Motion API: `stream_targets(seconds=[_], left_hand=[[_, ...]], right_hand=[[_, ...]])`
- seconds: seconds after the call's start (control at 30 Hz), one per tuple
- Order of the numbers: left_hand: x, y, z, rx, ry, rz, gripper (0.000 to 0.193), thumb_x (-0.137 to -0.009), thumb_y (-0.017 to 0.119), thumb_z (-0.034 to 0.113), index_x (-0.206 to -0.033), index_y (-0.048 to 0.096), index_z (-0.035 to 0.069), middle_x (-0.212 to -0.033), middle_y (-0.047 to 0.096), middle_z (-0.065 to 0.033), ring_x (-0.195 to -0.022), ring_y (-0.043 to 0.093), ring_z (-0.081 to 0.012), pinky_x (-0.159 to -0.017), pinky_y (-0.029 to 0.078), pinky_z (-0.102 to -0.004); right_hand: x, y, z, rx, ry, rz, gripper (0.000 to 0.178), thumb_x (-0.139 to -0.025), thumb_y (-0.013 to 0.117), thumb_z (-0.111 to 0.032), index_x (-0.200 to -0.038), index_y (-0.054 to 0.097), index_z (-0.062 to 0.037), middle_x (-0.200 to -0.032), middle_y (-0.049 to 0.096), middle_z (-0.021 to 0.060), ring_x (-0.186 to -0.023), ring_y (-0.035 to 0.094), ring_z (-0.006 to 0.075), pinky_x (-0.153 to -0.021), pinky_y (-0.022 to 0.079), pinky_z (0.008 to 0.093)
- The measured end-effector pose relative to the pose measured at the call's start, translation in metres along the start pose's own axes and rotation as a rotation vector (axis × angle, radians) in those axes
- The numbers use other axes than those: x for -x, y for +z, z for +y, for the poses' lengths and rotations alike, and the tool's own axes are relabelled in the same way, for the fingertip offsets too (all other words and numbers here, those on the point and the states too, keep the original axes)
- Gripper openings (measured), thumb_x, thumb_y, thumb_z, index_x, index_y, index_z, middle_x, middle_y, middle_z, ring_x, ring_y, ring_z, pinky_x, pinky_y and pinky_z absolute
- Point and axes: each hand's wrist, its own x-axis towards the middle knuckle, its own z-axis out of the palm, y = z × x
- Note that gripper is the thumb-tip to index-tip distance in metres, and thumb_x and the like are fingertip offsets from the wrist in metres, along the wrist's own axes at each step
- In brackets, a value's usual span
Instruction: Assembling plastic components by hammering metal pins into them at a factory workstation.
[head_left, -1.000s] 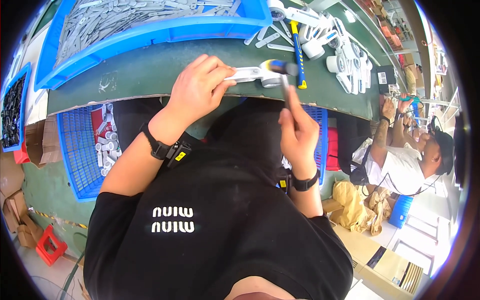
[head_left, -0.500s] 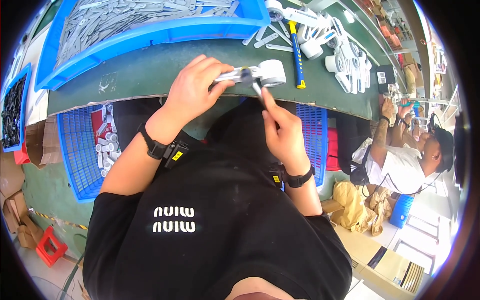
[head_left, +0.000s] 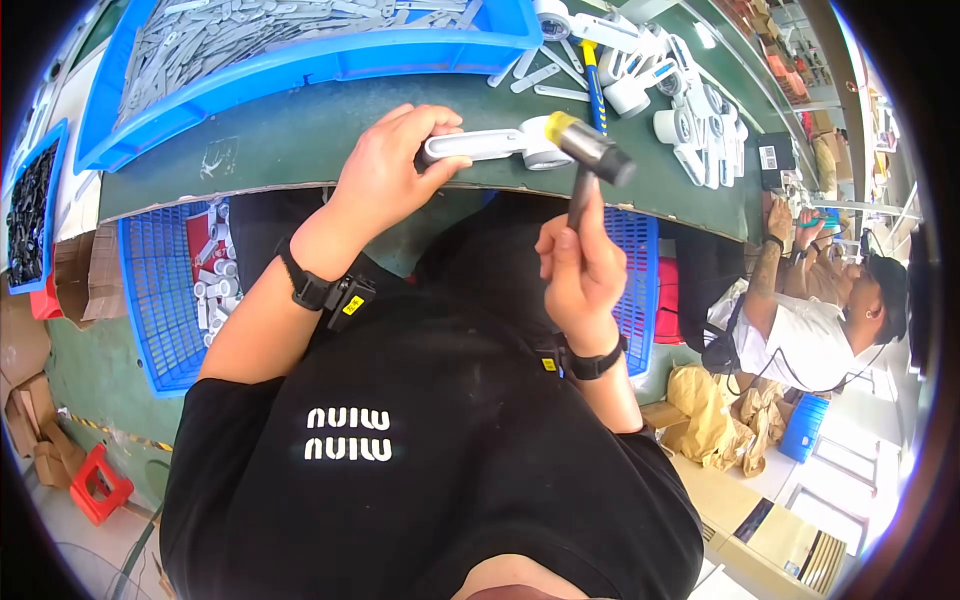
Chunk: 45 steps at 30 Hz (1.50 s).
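1. White part [head_left: 482,146], round at one end, is held at its other end by the left hand [head_left: 385,168], over the green bench [head_left: 290,130].
2. Right hand [head_left: 585,270] grips a black-and-yellow hammer [head_left: 592,149], its head overlapping the round end in view; contact is unclear.
3. Hammering seems in hand; another blow would call for a steady left hold.
4. Half a second ago the hammer head was further left, over the part's middle.
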Motion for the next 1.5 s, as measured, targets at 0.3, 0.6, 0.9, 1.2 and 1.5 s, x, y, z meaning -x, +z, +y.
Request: stream_targets(seconds=[0.3,0.6,0.9,1.2,1.5], left_hand=[[-0.001,0.003,0.000,0.037,-0.025,-0.005,0.053,-0.086,0.093,0.013,-0.130,0.065,0.006,-0.104,0.078,-0.0126,-0.097,0.075,-0.0338,-0.086,0.061,-0.0425],[-0.001,-0.001,0.004,0.023,-0.028,0.011,0.063,-0.084,0.094,0.010,-0.137,0.061,0.007,-0.103,0.078,-0.0099,-0.093,0.076,-0.0330,-0.083,0.062,-0.0424],[0.002,0.007,-0.004,0.018,-0.006,0.033,0.061,-0.086,0.093,0.014,-0.138,0.062,0.006,-0.105,0.080,-0.0111,-0.099,0.075,-0.0350,-0.088,0.061,-0.0445],[-0.003,0.001,0.010,-0.117,0.099,0.031,0.043,-0.088,0.091,0.017,-0.124,0.073,0.005,-0.103,0.078,-0.0109,-0.095,0.071,-0.0327,-0.086,0.057,-0.0451],[-0.001,-0.009,0.015,-0.251,0.137,0.046,0.023,-0.089,0.090,0.017,-0.106,0.079,0.007,-0.097,0.076,-0.0082,-0.092,0.071,-0.0301,-0.096,0.046,-0.0425]], right_hand=[[-0.004,0.004,0.009,-0.056,-0.040,-0.026,0.057,-0.108,0.062,0.001,-0.164,0.054,0.0004,-0.078,0.067,0.0069,-0.067,0.063,0.0131,-0.068,0.053,0.0271],[-0.021,0.014,-0.014,0.017,-0.027,-0.308,0.057,-0.100,0.067,0.006,-0.156,0.064,-0.0058,-0.083,0.067,0.0171,-0.066,0.060,0.0303,-0.068,0.052,0.0346],[-0.011,0.004,-0.014,-0.129,0.018,-0.124,0.055,-0.105,0.064,0.004,-0.160,0.060,-0.0025,-0.081,0.068,0.0108,-0.064,0.061,0.0164,-0.066,0.053,0.0319],[0.000,-0.021,0.016,-0.069,0.208,-0.013,0.055,-0.109,0.059,0.000,-0.164,0.056,-0.0036,-0.087,0.071,0.0037,-0.073,0.060,0.0116,-0.073,0.054,0.0301],[-0.014,-0.019,0.032,-0.352,0.314,-0.024,0.057,-0.105,0.068,-0.003,-0.161,0.060,-0.0047,-0.092,0.068,-0.0032,-0.072,0.056,0.0061,-0.070,0.049,0.0243]])
